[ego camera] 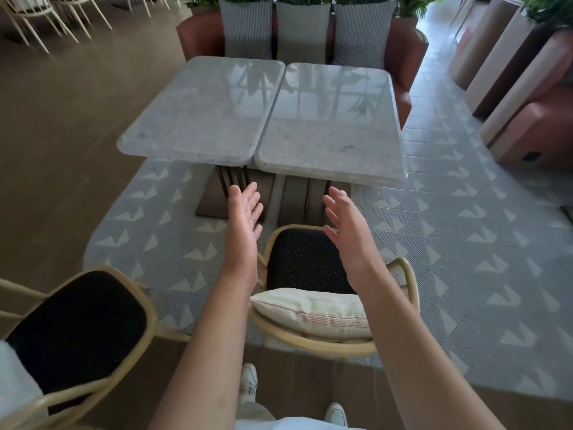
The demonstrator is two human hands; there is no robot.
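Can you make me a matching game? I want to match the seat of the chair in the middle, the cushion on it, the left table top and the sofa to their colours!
Things:
1. middle chair seat
2. cushion
3. left table top
4. sofa

Colours:
A. reddish brown
B. black
C. shiny grey stone
D. pale with thin stripes

Right pairs: 1-B, 2-D, 3-C, 4-A.
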